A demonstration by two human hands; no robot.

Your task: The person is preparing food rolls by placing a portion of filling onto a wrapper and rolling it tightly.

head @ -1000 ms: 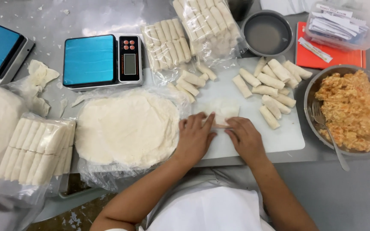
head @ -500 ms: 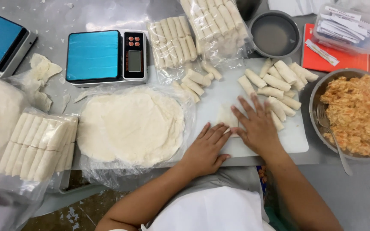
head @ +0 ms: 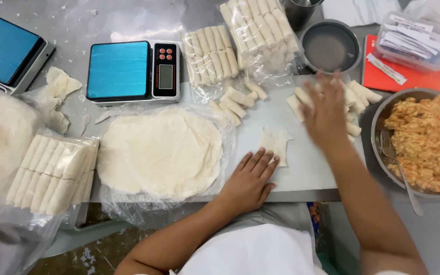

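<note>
On the white cutting board (head: pixel 301 173), just ahead of the left hand (head: pixel 250 181), lies a small torn scrap of wrapper (head: pixel 276 143), flat and unfilled; the fingertips of that hand, spread open and palm down, touch its near edge. A second ago both hands were pressed together over a roll at this spot; since then the right hand (head: pixel 326 112) has swung out, open and blurred, to the heap of finished rolls (head: pixel 355 99) at the board's far right, so that roll appears to have joined the heap, though the blur hides whether it holds anything. Left of the board sits the stack of round wrappers (head: pixel 161 150) on plastic. Right of it stands the bowl of orange filling (head: pixel 426 142) with a fork (head: pixel 398 168). Beyond are bagged rolls (head: pixel 258 35) and a blue scale (head: pixel 133 71).
</note>
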